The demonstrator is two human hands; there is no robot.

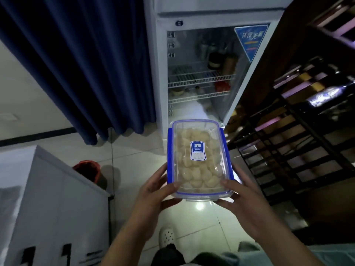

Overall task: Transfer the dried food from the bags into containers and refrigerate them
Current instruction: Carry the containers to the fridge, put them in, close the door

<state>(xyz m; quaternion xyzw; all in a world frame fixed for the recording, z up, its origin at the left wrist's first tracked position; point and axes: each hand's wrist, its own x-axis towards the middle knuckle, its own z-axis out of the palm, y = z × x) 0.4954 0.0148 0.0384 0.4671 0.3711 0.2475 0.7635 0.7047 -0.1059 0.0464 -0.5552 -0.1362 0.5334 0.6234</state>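
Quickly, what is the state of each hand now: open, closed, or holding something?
Left hand: holding the container at its near left corner, thumb on the lid.
Right hand: holding the same container at its near right corner.

Dark blue curtain [80, 64] is hanging at my left. Red bucket [87, 169] is sitting on the tiled floor [134, 156] beside a white cabinet [48, 198]. Black rack [297, 150] is standing on my right, w/ my white clog [167, 237] showing below
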